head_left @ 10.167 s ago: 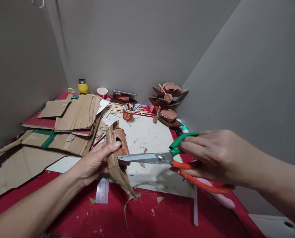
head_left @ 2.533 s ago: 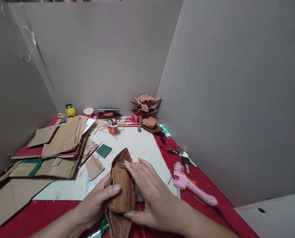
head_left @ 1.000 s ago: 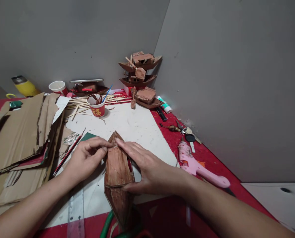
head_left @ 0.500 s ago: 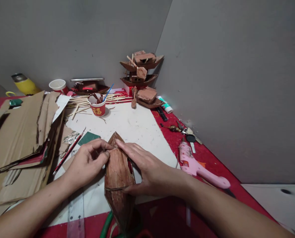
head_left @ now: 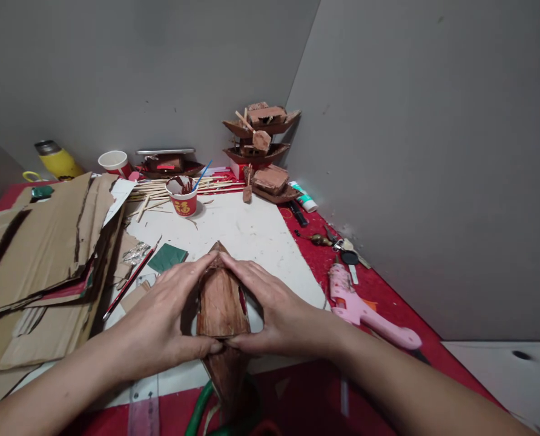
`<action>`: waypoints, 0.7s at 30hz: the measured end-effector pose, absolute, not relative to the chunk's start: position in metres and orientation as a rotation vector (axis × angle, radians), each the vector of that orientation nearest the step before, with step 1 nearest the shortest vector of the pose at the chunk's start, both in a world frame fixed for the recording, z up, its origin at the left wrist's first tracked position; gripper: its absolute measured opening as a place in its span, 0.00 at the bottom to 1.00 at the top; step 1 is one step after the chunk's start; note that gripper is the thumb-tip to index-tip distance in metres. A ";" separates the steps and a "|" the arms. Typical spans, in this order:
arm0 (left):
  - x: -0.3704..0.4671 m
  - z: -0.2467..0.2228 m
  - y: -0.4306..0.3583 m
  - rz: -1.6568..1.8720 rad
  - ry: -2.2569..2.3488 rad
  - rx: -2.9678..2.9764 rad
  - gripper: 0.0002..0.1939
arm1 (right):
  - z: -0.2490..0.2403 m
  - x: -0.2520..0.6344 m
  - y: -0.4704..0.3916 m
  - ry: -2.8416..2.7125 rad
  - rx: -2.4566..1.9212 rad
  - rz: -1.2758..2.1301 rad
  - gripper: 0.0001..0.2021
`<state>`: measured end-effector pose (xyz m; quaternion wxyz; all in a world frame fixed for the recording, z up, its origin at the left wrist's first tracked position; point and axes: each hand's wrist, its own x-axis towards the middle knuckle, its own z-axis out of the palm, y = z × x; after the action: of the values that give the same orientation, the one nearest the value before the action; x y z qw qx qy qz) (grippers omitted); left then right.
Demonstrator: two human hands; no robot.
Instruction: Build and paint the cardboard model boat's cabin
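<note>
Head view: red cloth (head_left: 390, 301) spreads under the clutter, white sheet (head_left: 261, 229) over it, likely shielding it from mess. Cardboard (head_left: 47, 242) sits piled left, leaving working room. And now the left hand (head_left: 154, 327) and right hand (head_left: 286, 315), both spread, 2 thumbs at the cabin's near edge, fingertips up by the far tip, framing the brown boat (head_left: 222, 303) above the sheet's near edge, seemingly for even pressure! Glue gun (head_left: 356, 306) lies right, handily near; paint cup (head_left: 183, 204) farther back, propping up a blue stick (head_left: 203, 175).

The boat (head_left: 222, 303) hides part of the green handle (head_left: 199, 409), which the bottom edge crops, like the ruler (head_left: 143, 415); cardboard (head_left: 34, 254) runs off left.
</note>
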<state>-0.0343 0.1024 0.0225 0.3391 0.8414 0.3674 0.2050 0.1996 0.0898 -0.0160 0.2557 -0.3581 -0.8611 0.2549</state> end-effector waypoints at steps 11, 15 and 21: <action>-0.028 0.015 0.102 0.625 0.973 2.156 0.47 | -0.018 0.200 0.089 -2.356 -0.938 0.633 0.55; -0.031 0.022 0.100 0.499 0.972 2.236 0.49 | -0.019 0.201 0.088 -2.350 -0.927 0.598 0.55; -0.034 0.024 0.103 0.376 0.951 2.395 0.56 | -0.019 0.201 0.088 -2.324 -0.946 0.610 0.55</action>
<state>-0.0343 0.1030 0.0244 0.2654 0.8867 0.3519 0.1393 0.2005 0.0877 -0.0194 0.2760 -0.3522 -0.8650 0.2271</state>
